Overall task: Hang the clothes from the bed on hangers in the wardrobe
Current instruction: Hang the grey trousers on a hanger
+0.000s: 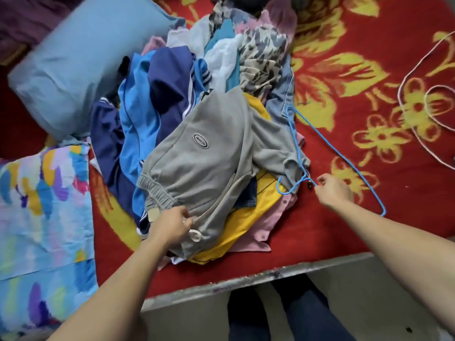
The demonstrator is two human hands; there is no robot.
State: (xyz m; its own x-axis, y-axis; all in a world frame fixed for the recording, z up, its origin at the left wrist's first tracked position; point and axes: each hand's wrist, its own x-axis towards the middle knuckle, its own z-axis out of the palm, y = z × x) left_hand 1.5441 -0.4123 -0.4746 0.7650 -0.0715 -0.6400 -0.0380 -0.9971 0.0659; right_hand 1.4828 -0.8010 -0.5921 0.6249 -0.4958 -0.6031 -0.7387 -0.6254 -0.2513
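Note:
A heap of clothes (172, 89) lies on the bed with the red and yellow flowered cover (357, 70). On top of the heap lies a grey garment with an oval patch (209, 148). My left hand (173, 226) grips its near edge by the waistband and white drawstring. A blue wire hanger (344, 156) lies on the cover to the right of the heap, its hook end against the grey cloth. My right hand (333, 189) pinches the hanger near its hook. The wardrobe is out of view.
A light blue pillow (81, 60) lies at the back left. A multicoloured sheet (41, 217) covers the left front of the bed. A pale cord or white hangers (418, 99) lie at the far right. The bed's grey edge (246, 279) runs along the front, my legs below it.

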